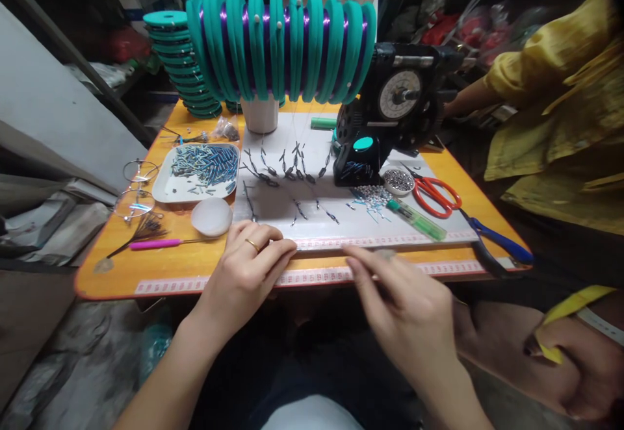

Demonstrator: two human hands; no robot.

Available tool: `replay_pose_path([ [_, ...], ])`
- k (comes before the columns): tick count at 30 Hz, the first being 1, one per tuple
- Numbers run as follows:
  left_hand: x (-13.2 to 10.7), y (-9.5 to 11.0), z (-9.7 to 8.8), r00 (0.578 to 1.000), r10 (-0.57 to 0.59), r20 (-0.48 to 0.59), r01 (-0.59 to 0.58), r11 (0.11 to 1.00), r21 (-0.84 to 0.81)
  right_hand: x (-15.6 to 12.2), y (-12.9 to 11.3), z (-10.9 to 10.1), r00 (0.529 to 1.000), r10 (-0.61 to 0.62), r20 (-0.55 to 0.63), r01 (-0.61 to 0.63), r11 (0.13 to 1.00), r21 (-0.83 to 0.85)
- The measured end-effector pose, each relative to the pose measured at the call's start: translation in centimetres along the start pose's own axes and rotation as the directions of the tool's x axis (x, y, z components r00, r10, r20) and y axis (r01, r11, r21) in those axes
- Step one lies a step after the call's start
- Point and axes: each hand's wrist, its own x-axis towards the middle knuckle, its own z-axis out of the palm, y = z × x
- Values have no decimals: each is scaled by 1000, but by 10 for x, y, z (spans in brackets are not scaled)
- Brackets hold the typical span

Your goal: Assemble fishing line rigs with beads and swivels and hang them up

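My left hand (251,264), wearing a ring, rests at the front edge of the white board (273,212). Its thumb and fingers are pinched together at the pink-marked measuring tape (322,243). A little to the right, my right hand (409,293) is also closed in a pinch, thumb against forefinger, above the table edge. Anything between either set of fingertips is too fine to make out. On the board behind my hands lie small dark swivels (292,171) with short tied pieces (327,212). Fine lines rise from them towards teal spools wound with purple thread (280,47).
A white tray of blue tubes (205,169), a small white bowl (211,216), a pink-handled needle tool (155,243) and glasses (135,202) stand left. Right are a black dial machine (400,95), red scissors (439,197), blue-handled pliers (504,240) and a person in yellow (560,112).
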Motion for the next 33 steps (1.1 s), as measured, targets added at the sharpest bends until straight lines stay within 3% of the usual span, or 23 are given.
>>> replay_pose_path([
  [3, 1, 1, 2, 1000, -12, -14, 12, 1000, -7, -1, -17, 12, 994, -72, 83, 64, 993, 97],
  [8, 2, 2, 3, 999, -13, -33, 13, 1000, -5, -2, -21, 29, 989, -72, 128, 70, 997, 17],
  [18, 2, 1, 3, 999, -8, -32, 8, 1000, 3, 1, -14, 23, 969, -62, 238, 97, 986, -136],
  [27, 1, -1, 4, 999, -24, -40, 24, 1000, -10, -13, 15, 2, 990, 3, 139, 29, 974, -226],
  [33, 0, -1, 5, 999, -18, -30, 18, 1000, -7, -19, 17, 0, 991, 32, 127, -1, 972, -235],
])
